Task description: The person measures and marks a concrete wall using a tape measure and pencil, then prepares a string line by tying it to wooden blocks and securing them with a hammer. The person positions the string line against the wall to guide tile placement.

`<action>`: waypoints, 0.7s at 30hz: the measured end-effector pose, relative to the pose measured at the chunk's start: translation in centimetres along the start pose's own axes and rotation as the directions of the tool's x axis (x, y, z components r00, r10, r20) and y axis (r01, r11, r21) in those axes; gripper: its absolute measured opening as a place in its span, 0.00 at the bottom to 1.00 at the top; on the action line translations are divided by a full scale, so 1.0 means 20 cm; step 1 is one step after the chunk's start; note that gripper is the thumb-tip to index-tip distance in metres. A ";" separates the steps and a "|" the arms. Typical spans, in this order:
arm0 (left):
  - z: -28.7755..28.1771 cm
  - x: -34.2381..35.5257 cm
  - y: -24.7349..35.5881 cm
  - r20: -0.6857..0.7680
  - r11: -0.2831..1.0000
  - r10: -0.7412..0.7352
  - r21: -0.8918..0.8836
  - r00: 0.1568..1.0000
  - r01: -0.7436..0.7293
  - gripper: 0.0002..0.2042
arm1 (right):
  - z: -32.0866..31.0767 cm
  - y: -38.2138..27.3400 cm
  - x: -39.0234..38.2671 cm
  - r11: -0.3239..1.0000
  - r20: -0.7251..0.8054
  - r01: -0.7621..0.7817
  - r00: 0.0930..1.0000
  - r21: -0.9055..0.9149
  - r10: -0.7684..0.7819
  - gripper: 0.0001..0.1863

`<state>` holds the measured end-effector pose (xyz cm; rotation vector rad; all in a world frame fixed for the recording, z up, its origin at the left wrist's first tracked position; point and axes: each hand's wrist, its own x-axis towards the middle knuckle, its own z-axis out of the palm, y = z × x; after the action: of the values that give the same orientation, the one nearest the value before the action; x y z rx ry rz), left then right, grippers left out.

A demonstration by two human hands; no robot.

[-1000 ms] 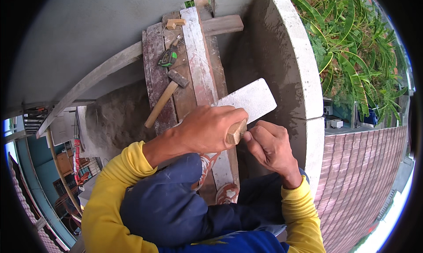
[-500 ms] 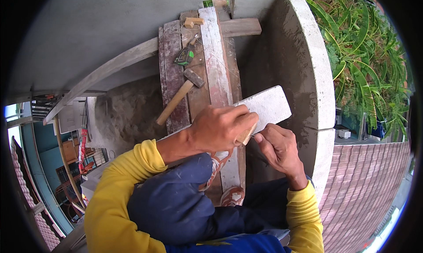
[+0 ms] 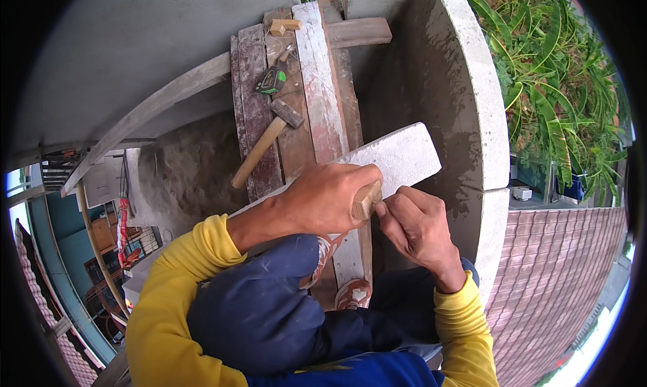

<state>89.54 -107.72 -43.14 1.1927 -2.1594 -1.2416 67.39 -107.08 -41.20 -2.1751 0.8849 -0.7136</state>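
Note:
My left hand (image 3: 323, 198) is closed around a small wooden block (image 3: 366, 200) on a long, white-coated rectangular board (image 3: 409, 152), which lies slanted across my lap above the planks. My right hand (image 3: 414, 232) is curled beside the block's end, thumb against forefinger at the wood; whatever it holds, if anything, is hidden. Above the board, on the planks (image 3: 317, 84), lie a hammer (image 3: 269, 141) with a wooden handle, a green-and-black tape measure (image 3: 271, 78), a thin pointed tool and small wood pieces (image 3: 285, 24).
A curved concrete wall (image 3: 485, 104) runs along the right, with plants (image 3: 559, 90) and a tiled roof (image 3: 546, 266) beyond. A grey wall (image 3: 121, 57) and wooden beam (image 3: 155, 97) are at the left, above a sandy recess (image 3: 189, 165). My shoes (image 3: 350, 294) rest on the planks.
The view shifted right and down, then partly back. My left wrist has tipped slightly, showing more of the block's end again; both hands otherwise stay close together on the board and block.

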 end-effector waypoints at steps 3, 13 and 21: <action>0.05 -0.04 -0.03 -0.185 0.968 0.127 0.236 0.974 -0.082 0.20 | 0.01 0.06 -0.01 0.993 0.007 -0.066 0.998 0.096 0.066 0.12; 0.01 -0.04 -0.07 -0.136 0.973 0.155 0.192 0.979 -0.128 0.25 | 0.06 0.02 -0.01 0.988 -0.012 -0.100 0.995 0.115 0.102 0.12; -0.15 -0.12 -0.27 -0.399 0.979 0.050 0.201 0.916 0.034 0.20 | -0.11 0.10 -0.07 0.955 -0.230 -0.221 0.937 0.198 0.264 0.14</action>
<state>95.46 -108.63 -45.91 1.3794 -2.0062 -0.6983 64.35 -107.91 -41.60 -1.8095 1.1582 -0.9206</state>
